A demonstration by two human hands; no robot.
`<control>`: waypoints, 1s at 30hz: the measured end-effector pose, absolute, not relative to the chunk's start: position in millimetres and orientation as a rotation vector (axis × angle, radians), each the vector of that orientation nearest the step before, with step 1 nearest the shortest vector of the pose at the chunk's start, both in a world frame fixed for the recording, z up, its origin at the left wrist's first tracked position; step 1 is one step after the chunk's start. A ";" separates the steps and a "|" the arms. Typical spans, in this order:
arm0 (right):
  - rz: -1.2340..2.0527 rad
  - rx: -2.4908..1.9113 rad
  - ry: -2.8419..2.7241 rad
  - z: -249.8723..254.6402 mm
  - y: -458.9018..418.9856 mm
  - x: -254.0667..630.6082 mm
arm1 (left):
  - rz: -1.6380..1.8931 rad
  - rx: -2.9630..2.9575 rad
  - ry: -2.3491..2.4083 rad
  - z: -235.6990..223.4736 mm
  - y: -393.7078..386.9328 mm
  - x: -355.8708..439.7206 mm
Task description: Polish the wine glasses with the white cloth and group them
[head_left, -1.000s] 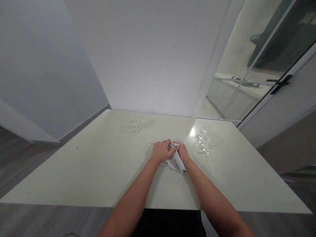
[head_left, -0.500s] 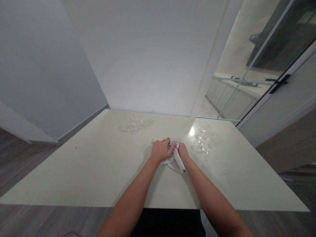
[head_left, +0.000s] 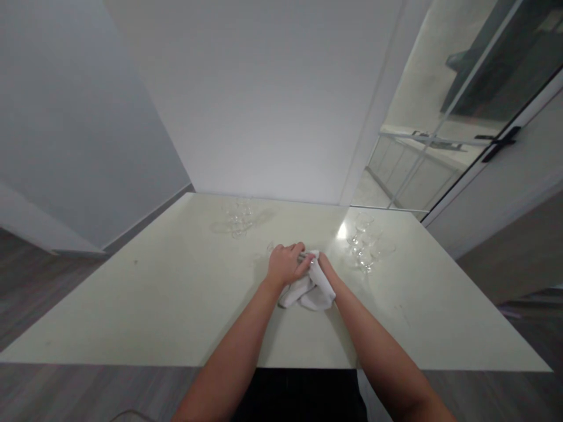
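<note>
Near the middle of the table (head_left: 176, 305), my left hand (head_left: 285, 264) is closed around a clear wine glass (head_left: 270, 248). Only a faint transparent edge of it shows past the fingers on the left; the rest is covered by the hand and cloth. My right hand (head_left: 326, 268) grips a bunched white cloth (head_left: 317, 290) against the glass. Its fingers are mostly hidden behind the fabric, and I cannot tell how far the cloth goes inside. Loose folds hang down toward me between both wrists.
Several clear glasses (head_left: 240, 220) stand at the back left of the table. Another group of several clear glasses (head_left: 364, 246) is to the right of my hands. A white wall (head_left: 272, 117) rises behind the table, with a glazed door with a black handle (head_left: 501, 143) at the right.
The white cloth has shifted and spread, with its folds hanging wider below my hands. My right hand has turned slightly behind the cloth; my left hand stays nearly in place.
</note>
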State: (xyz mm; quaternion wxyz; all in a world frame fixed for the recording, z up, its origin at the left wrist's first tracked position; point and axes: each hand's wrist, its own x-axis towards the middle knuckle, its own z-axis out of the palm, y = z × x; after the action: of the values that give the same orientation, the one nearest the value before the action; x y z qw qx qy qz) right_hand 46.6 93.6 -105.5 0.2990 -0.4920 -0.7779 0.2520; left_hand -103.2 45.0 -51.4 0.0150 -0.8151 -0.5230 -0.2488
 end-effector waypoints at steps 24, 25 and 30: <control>0.544 -1.397 -2.042 -102.4 77.6 49.6 | -0.570 -2.550 -1.858 -44.9 42.1 -100.2; 0.548 -1.393 -2.037 -102.5 77.9 49.5 | -0.569 -2.547 -1.850 -45.0 42.4 -100.0; 0.576 -1.392 -2.030 -103.5 79.9 49.6 | -0.555 -2.529 -1.816 -46.4 44.2 -99.3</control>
State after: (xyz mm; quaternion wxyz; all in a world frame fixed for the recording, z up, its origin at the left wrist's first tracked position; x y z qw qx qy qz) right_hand 49.6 79.9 -103.5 0.3022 -0.5250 -0.7654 0.2170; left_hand -99.3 44.2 -46.4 -0.0106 -0.7996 -0.5743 -0.1754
